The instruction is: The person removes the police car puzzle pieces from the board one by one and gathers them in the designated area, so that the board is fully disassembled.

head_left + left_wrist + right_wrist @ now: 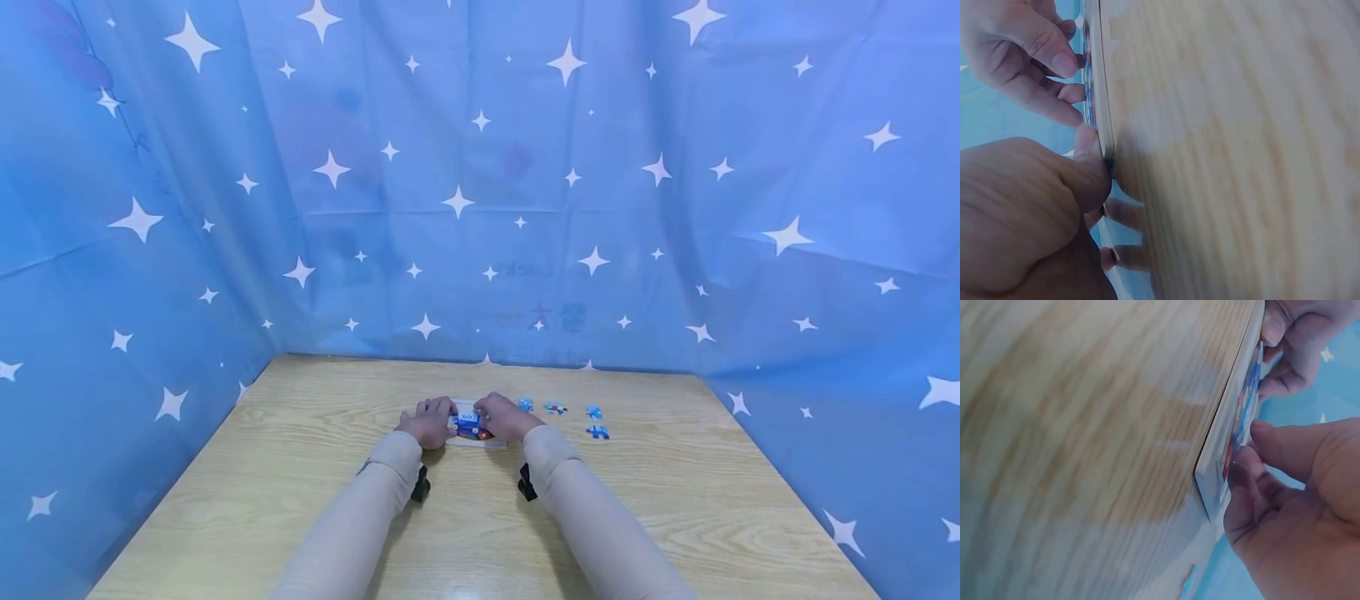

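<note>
A flat puzzle tray (pixel 491 443) with a pale border lies on the table, partly filled with a picture of a blue cartoon car (pixel 468 422). My left hand (pixel 431 423) holds the tray's left end, its thumb (pixel 1089 164) against the near edge. Over the tray's right part, my right hand (pixel 506 417) has curled fingers and thumb close together at the picture's surface. They appear to pinch a puzzle piece, mostly hidden by the fingers. In the right wrist view, the right hand (pixel 1304 487) is beside the tray (pixel 1210 481), with the left hand (pixel 1300 344) at its other end.
Right of the tray lie loose puzzle pieces: one blue (pixel 526 404) near the right hand, one multicoloured (pixel 556 408), and two more blue ones farther right, a back piece (pixel 594 412) and a front piece (pixel 598 432). A starred blue curtain (pixel 480 167) surrounds the wooden table (pixel 300 475).
</note>
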Available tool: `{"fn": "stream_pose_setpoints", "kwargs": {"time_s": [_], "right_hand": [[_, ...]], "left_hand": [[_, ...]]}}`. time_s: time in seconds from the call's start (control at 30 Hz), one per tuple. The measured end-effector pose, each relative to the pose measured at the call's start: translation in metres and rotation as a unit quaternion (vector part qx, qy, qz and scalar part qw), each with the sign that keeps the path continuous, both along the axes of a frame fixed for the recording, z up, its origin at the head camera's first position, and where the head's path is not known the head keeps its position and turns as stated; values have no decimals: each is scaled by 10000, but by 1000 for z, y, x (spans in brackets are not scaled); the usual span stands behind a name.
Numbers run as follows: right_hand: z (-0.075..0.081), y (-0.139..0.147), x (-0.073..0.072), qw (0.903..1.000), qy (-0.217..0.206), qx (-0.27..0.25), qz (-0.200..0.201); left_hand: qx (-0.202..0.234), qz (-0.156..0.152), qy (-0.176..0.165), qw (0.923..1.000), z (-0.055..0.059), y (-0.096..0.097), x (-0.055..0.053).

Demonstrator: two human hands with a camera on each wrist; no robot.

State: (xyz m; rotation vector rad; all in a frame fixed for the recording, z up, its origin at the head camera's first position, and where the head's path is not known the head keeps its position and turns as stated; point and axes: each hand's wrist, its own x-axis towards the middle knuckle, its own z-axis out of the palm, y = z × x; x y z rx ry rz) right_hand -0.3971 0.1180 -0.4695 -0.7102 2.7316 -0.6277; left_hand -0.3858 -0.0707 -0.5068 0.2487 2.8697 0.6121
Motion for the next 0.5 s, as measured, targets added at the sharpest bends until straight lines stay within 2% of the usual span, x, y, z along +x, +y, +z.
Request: {"fn": "stream_pose_setpoints", "kwargs": {"time_s": [0.5], "right_hand": [[-1, -4, 3, 9997, 222, -64, 47]], "left_hand": [[-22, -38, -57, 10000, 9, 0, 9]]}}
